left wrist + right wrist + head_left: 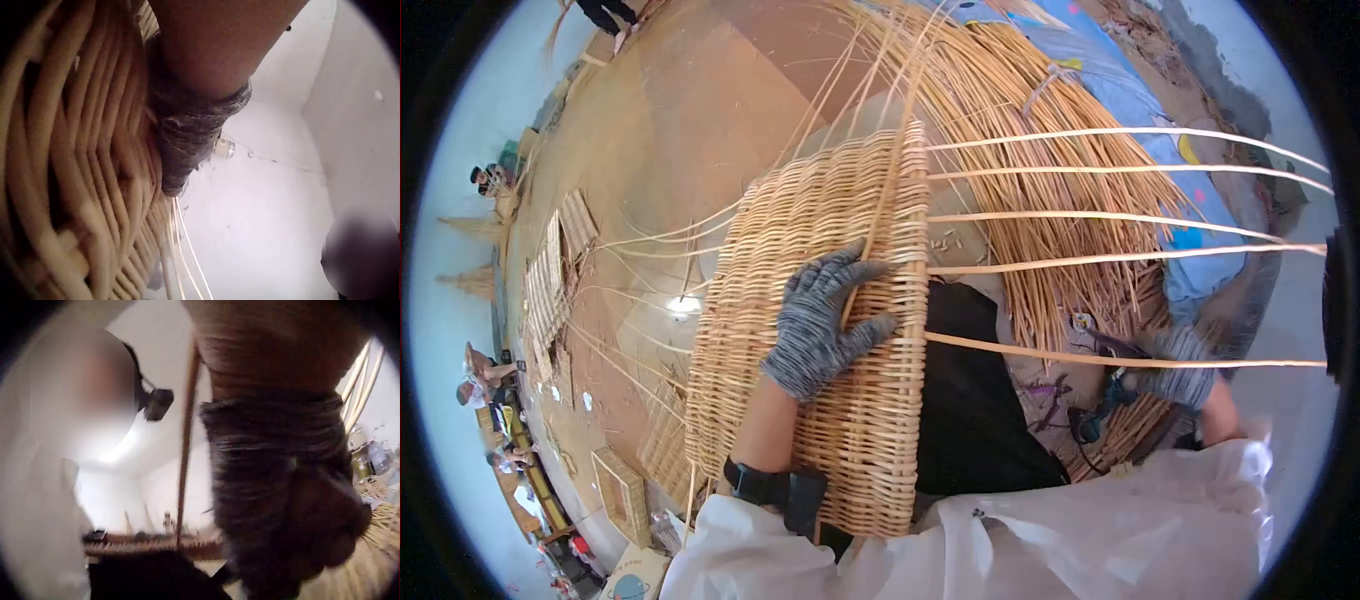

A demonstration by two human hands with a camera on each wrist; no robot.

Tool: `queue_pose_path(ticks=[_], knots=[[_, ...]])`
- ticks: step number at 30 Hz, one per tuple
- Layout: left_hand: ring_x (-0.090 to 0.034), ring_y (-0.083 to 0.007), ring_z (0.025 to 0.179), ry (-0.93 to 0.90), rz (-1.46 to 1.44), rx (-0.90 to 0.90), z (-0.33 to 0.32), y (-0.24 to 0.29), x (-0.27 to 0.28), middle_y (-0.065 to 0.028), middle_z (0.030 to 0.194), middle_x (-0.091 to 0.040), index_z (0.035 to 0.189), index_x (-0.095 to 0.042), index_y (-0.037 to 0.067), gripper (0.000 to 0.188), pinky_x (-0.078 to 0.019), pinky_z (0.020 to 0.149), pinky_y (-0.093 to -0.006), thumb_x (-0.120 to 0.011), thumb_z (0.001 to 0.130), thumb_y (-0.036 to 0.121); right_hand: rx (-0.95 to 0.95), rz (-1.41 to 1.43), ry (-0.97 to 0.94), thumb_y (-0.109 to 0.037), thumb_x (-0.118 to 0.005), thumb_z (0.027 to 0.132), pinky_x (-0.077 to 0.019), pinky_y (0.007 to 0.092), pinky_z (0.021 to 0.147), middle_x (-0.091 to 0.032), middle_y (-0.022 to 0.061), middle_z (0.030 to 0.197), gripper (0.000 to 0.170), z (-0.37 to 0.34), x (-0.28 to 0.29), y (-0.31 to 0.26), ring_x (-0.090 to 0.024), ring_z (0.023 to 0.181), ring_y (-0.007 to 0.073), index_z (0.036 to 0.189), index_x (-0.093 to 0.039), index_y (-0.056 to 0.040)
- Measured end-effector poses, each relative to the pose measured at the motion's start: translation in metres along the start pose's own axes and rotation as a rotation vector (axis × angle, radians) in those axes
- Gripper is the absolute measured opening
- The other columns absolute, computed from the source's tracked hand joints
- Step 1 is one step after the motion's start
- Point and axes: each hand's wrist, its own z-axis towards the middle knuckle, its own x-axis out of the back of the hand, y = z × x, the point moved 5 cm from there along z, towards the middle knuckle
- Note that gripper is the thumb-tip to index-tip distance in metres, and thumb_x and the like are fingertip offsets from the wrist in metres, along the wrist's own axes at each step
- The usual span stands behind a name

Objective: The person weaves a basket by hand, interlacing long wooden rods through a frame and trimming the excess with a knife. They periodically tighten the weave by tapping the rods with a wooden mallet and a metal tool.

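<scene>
A woven wicker panel [820, 215] stands tilted across the person's lap, with long bare rods sticking out from its edges. The left hand [825, 320], in a grey striped knit glove, presses on the panel's face near its right border. Its forefinger lies across a loose wicker rod [888, 190] that slants over the weave and comes out between finger and thumb. In the left wrist view the gloved hand [190, 134] lies along the weave. The right hand [1180, 365], likewise gloved, is low at the right with curled fingers round a dark hand tool [1112, 343], partly hidden.
A large heap of loose rods [1040, 180] lies ahead on blue sheeting [1200, 265]. Rods from the panel [1120, 215] reach far right. More woven panels [560, 265] and a wicker tray [622, 495] are on the floor at left. Other people [475, 385] sit along the left wall.
</scene>
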Motion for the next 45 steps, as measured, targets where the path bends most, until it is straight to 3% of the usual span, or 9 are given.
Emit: queue_pose_path(ticks=[4, 8, 16, 22, 27, 32, 34, 37, 45], knots=[[-0.038, -0.03, 0.133, -0.056, 0.014, 0.059, -0.009, -0.001, 0.003, -0.0137, 0.14, -0.046, 0.13, -0.055, 0.018, 0.064, -0.0168, 0.115, -0.0461, -0.069, 0.078, 0.053, 0.229, 1.279, 0.693, -0.047, -0.065, 0.085, -0.0498, 0.0327, 0.053, -0.063, 0.0064, 0.072, 0.048, 0.022, -0.051, -0.066, -0.059, 0.059, 0.0213, 0.108, -0.062, -0.005], [-0.033, -0.0284, 0.138, -0.098, 0.112, 0.076, -0.007, 0.007, 0.001, -0.0143, 0.146, -0.04, 0.14, -0.044, 0.016, 0.076, -0.0133, 0.116, -0.0461, -0.065, 0.08, 0.058, 0.218, 1.932, 0.505, -0.039, -0.056, 0.093, -0.0436, 0.0315, 0.049, -0.052, 0.0039, 0.064, 0.032, 0.084, -0.042, -0.069, -0.052, 0.053, 0.0179, 0.093, -0.054, -0.0074], [-0.051, -0.0271, 0.122, 0.053, -0.228, -0.011, -0.012, -0.003, 0.008, -0.0144, 0.129, -0.056, 0.128, -0.057, 0.007, 0.042, -0.0395, 0.105, -0.0372, -0.065, 0.087, 0.013, 0.234, 1.476, 0.639, -0.033, -0.064, 0.091, -0.0479, 0.0254, 0.065, -0.061, 0.0014, 0.079, 0.032, 0.061, -0.06, -0.051, -0.055, 0.067, 0.0108, 0.105, -0.062, -0.0049], [-0.055, -0.0274, 0.107, 0.107, -1.171, 0.252, -0.029, 0.001, 0.024, -0.0104, 0.119, -0.055, 0.134, -0.052, 0.009, 0.053, -0.0431, 0.098, -0.0345, -0.069, 0.085, 0.02, 0.476, 0.933, 0.793, -0.019, -0.063, 0.087, -0.051, 0.0311, 0.07, -0.062, 0.0046, 0.08, 0.041, 0.05, -0.13, -0.122, -0.06, 0.072, 0.0191, 0.125, -0.052, -0.0071], [-0.042, -0.0361, 0.125, -0.148, -0.165, -0.129, -0.055, 0.029, 0.039, -0.0205, 0.133, -0.046, 0.143, -0.039, 0.011, 0.095, -0.0296, 0.109, -0.0459, -0.076, 0.068, 0.055, -0.085, 0.929, 0.084, -0.016, -0.061, 0.086, -0.0525, 0.0355, 0.071, -0.066, 0.0068, 0.092, 0.038, 0.058, -0.144, -0.057, -0.063, 0.079, 0.0242, 0.123, -0.055, -0.0065], [-0.035, -0.0414, 0.131, -0.189, 0.013, -0.192, -0.066, 0.036, 0.011, -0.0214, 0.14, -0.04, 0.138, -0.047, 0.012, 0.092, -0.0211, 0.112, -0.0498, -0.072, 0.066, 0.062, 0.522, 0.921, 0.04, -0.017, -0.062, 0.088, -0.0516, 0.0325, 0.067, -0.064, 0.0066, 0.09, 0.043, 0.011, -0.103, -0.083, -0.061, 0.073, 0.0191, 0.129, -0.055, -0.011], [-0.036, -0.0394, 0.132, -0.165, -0.043, -0.212, -0.064, 0.031, 0.009, -0.0208, 0.14, -0.041, 0.134, -0.052, 0.012, 0.083, -0.0208, 0.112, -0.0497, -0.072, 0.069, 0.06, 0.319, 1.166, -0.216, -0.012, -0.063, 0.09, -0.0508, 0.0262, 0.069, -0.067, 0.0061, 0.099, 0.045, 0.002, -0.089, -0.102, -0.061, 0.078, 0.0113, 0.134, -0.053, -0.0091], [-0.036, -0.0381, 0.134, -0.176, -0.091, -0.22, -0.062, 0.024, 0.005, -0.0205, 0.141, -0.042, 0.134, -0.052, 0.011, 0.082, -0.0198, 0.113, -0.0492, -0.072, 0.071, 0.06, 0.446, 0.785, 0.164, -0.009, -0.069, 0.085, -0.0517, 0.0261, 0.074, -0.067, 0.0064, 0.109, 0.049, -0.003, -0.065, -0.11, -0.063, 0.082, 0.0113, 0.132, -0.056, -0.0087], [-0.027, -0.0352, 0.14, -0.251, -0.058, -0.222, -0.057, 0.026, 0.005, -0.0214, 0.146, -0.036, 0.14, -0.044, 0.01, 0.115, -0.0097, 0.116, -0.0496, -0.074, 0.05, 0.075, 0.419, 0.872, 0.084, -0.008, -0.072, 0.082, -0.0517, 0.028, 0.087, -0.067, 0.0066, 0.114, 0.048, 0.005, -0.071, -0.113, -0.065, 0.096, 0.0144, 0.129, -0.058, -0.0071]])
